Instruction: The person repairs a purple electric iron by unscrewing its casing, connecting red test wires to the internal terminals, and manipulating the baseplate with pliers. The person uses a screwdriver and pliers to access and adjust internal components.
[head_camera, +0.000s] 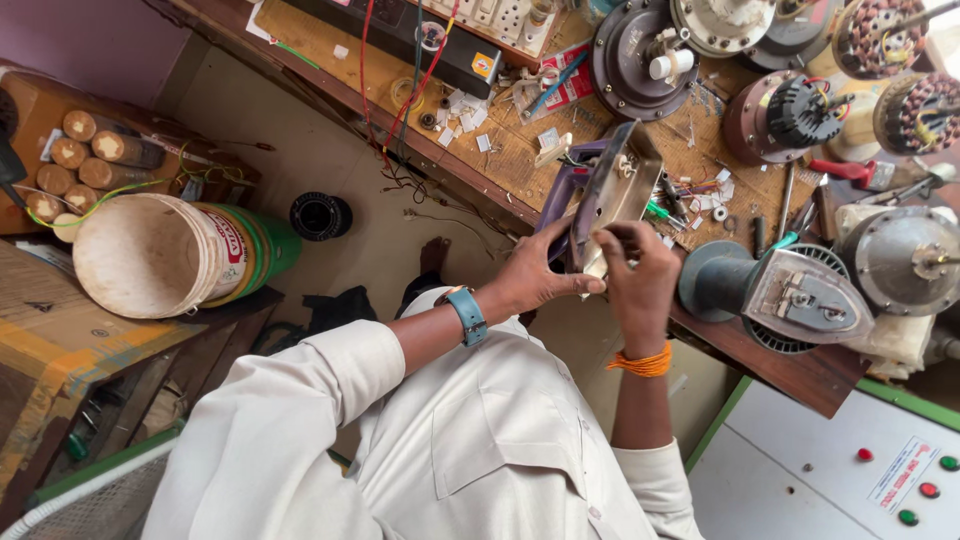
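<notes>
Purple clothes iron (600, 195), blue watch strap (467, 315), orange wrist thread (641, 363), green-banded white bucket (180, 255), cream shirt (450, 450)

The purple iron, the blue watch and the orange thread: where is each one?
Iron (618, 190), head view, on its metal soleplate.
Watch (468, 314), head view, on the blue strap.
Thread (645, 364), head view, on the orange wrist band.

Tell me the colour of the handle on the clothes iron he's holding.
Purple. The handle of the iron shows best in the head view, beside the left hand.
</notes>
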